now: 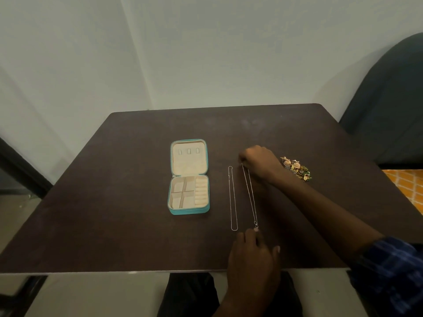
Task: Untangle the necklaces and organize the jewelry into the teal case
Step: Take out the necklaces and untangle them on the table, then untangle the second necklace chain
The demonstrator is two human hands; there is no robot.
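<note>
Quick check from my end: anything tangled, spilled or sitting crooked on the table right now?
Nothing stands out. Both silver chains lie straight and apart: one rests free, the other is stretched between the right hand and left hand. The teal case lies open, compartments empty. The gold jewelry pile remains heaped, unsorted.

The right hand (259,162) reaches far forward on an outstretched arm, knuckles up, fingers curled down and pinched together at their tips. The left hand (253,255) lies nearer the body, palm down, fingers extended forward, one fingertip stretched ahead of the rest.
</note>
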